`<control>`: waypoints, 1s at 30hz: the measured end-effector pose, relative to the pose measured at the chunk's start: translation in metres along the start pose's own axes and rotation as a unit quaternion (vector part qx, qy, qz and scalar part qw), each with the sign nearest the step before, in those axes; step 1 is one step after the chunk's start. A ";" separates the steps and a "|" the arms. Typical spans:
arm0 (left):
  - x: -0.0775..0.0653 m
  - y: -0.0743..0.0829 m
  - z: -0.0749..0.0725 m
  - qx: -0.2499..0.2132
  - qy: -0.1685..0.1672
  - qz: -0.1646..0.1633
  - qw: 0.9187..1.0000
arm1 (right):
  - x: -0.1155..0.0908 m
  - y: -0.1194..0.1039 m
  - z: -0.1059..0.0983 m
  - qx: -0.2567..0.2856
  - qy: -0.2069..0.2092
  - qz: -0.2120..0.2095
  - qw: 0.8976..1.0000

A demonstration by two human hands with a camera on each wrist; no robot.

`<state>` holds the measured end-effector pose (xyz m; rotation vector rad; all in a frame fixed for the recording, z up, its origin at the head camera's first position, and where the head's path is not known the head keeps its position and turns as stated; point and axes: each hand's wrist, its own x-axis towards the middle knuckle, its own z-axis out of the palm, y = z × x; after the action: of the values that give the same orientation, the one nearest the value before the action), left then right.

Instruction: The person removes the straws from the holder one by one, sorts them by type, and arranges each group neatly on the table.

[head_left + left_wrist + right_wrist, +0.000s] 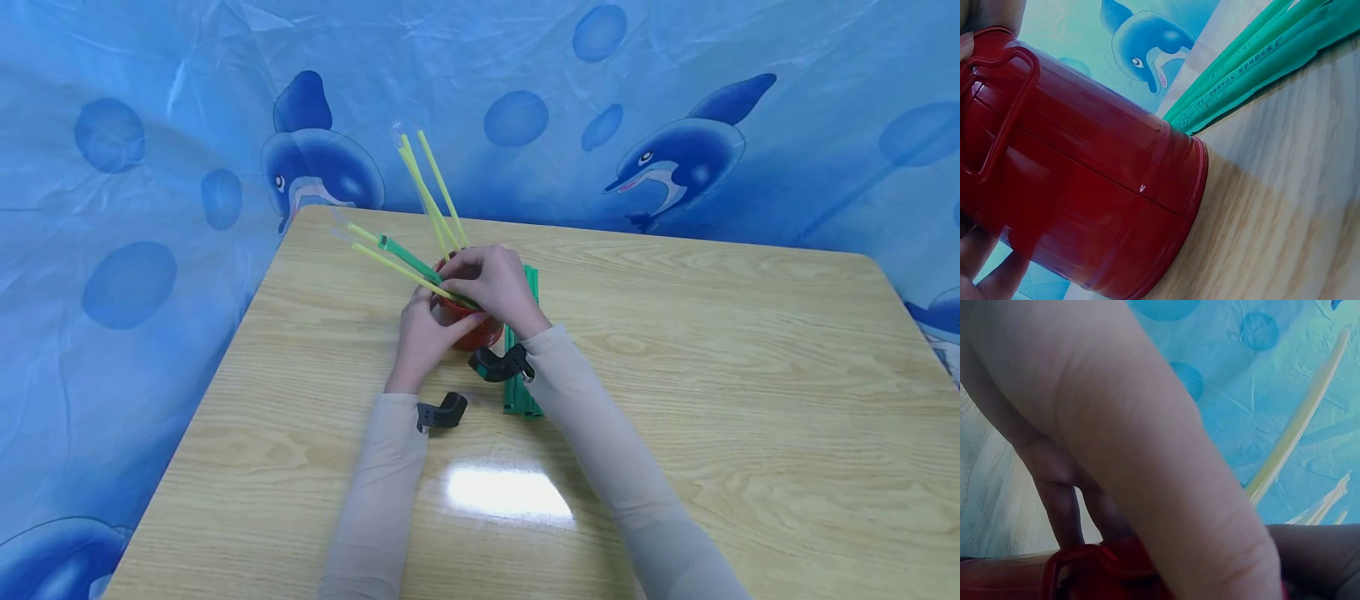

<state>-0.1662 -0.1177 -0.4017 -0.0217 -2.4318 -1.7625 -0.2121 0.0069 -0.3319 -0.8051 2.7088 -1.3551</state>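
A red metal can [1097, 169] with a wire-like side handle stands on the table, tilted in the left wrist view. My left hand [422, 337] grips its near left side, thumb across the front. My right hand [495, 282] is over the can's mouth, its thumb and index finger pinching a slim green wrapped packet [408, 257] that leans out to the left. Several yellow straws [442, 187] in clear wrappers rise from the can, some leaning left. The right hand hides much of the rim. In the right wrist view its thumb side [1135, 437] fills the middle.
More green printed packets [523, 396] lie side by side on the table right of the can, partly under the right forearm. The wooden table [712, 375] stretches to the right. A blue dolphin-print sheet [465, 50] hangs behind it.
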 end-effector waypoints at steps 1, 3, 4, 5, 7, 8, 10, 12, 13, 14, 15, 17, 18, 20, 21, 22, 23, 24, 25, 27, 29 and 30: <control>0.000 0.000 0.000 0.000 -0.001 0.001 1.000 | 0.000 0.000 0.000 -0.004 -0.001 -0.002 1.000; 0.000 0.000 0.000 -0.001 -0.001 0.001 1.000 | -0.001 0.001 0.000 -0.004 -0.002 -0.008 1.000; 0.000 0.000 0.000 -0.001 -0.001 0.002 1.000 | -0.001 0.002 0.000 -0.003 -0.002 -0.011 1.000; 0.000 0.000 0.000 0.000 -0.001 0.002 1.000 | -0.001 0.002 0.000 -0.002 -0.002 -0.014 1.000; 0.000 0.000 -0.001 -0.001 -0.003 0.002 1.000 | -0.001 0.003 0.001 -0.002 0.000 -0.021 1.000; 0.000 0.000 -0.001 -0.001 -0.002 0.001 1.000 | -0.001 0.003 0.001 -0.002 0.000 -0.024 1.000; 0.000 0.001 -0.001 -0.001 -0.003 -0.002 1.000 | -0.001 0.004 0.001 -0.004 -0.001 -0.029 1.000; 0.000 0.001 -0.001 -0.003 -0.003 -0.004 1.000 | -0.001 0.004 0.001 -0.011 -0.003 -0.032 0.999; 0.000 0.001 -0.001 -0.004 -0.003 -0.005 1.000 | -0.001 0.004 0.001 -0.013 -0.004 -0.033 0.999; 0.000 0.001 -0.001 -0.006 -0.003 -0.005 1.000 | -0.001 0.004 0.001 -0.015 -0.006 -0.034 0.999; 0.000 0.001 -0.001 -0.007 -0.003 -0.007 1.000 | -0.001 0.004 0.001 -0.018 -0.007 -0.035 0.999; 0.000 0.002 0.000 -0.009 -0.004 -0.007 1.000 | -0.001 0.004 0.000 -0.023 -0.006 -0.037 0.999; 0.000 0.002 0.000 -0.011 -0.005 -0.008 1.000 | -0.001 0.004 0.000 -0.025 -0.005 -0.038 0.999; 0.000 0.002 0.000 -0.011 -0.005 -0.011 1.000 | -0.002 0.005 0.000 -0.028 0.000 -0.041 0.999; 0.000 0.002 0.001 -0.010 -0.005 -0.014 1.000 | -0.002 0.005 0.001 -0.031 0.003 -0.045 0.999; 0.000 0.002 0.001 -0.010 -0.006 -0.016 1.000 | -0.003 0.006 0.001 -0.032 0.008 -0.047 0.998; 0.000 0.002 0.001 -0.010 -0.006 -0.017 1.000 | -0.003 0.006 0.002 -0.033 0.012 -0.051 0.998; 0.000 0.002 0.001 -0.011 -0.005 -0.018 1.000 | -0.004 0.007 0.002 -0.033 0.015 -0.055 0.998; 0.000 0.002 0.001 -0.009 -0.004 -0.019 1.000 | -0.005 0.007 0.003 -0.034 0.019 -0.059 0.998; -0.001 0.002 0.001 -0.008 -0.003 -0.021 1.000 | -0.006 0.008 0.004 -0.034 0.024 -0.068 0.997; -0.001 0.002 0.001 -0.007 -0.003 -0.020 1.000 | -0.007 0.009 0.005 -0.035 0.029 -0.075 0.996; -0.001 0.002 0.001 -0.007 -0.003 -0.019 1.000 | -0.008 0.009 0.005 -0.036 0.031 -0.078 0.996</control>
<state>-0.1649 -0.1161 -0.3999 0.0189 -2.4402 -1.7981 -0.2084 0.0113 -0.3437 -1.0181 2.8084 -1.3379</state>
